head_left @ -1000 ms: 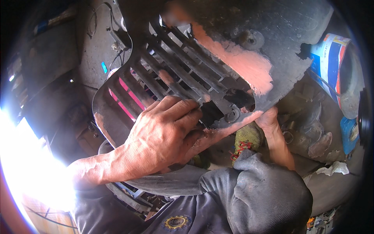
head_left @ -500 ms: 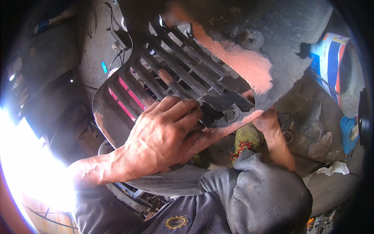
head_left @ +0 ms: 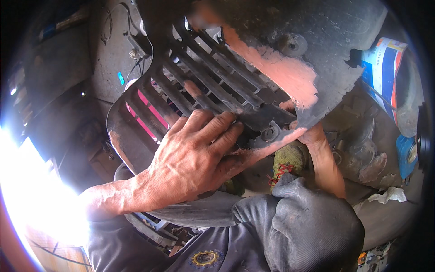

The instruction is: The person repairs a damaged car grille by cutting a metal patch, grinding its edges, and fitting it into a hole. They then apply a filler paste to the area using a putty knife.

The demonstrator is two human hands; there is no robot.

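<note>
A black plastic vehicle grille panel (head_left: 326,50) with slanted slats and pinkish-orange filler patches (head_left: 290,79) lies across the view above my lap. My left hand (head_left: 190,149) grips its near edge, fingers over the lower slats and thumb at the filler-coated rim. Beyond that edge, at the right, my right hand (head_left: 312,136) holds the panel from beneath. Its palm is partly hidden by the panel, and fingertips show through the gap beside a dark loose-looking flap (head_left: 267,115). A round bolt boss (head_left: 270,132) sits on the strip between my hands.
A white and blue can (head_left: 380,75) lies tipped at the right, with a blue object (head_left: 406,154) below it. Broken pieces (head_left: 372,167) and crumpled white paper (head_left: 388,196) litter the floor. My yellow-green shoe (head_left: 290,161) is under the panel. Bright light glares at the left.
The fingers of my left hand have shifted slightly right along the slats. My right hand has moved a little, and more of its fingertips show at the gap. The panel stays put.
</note>
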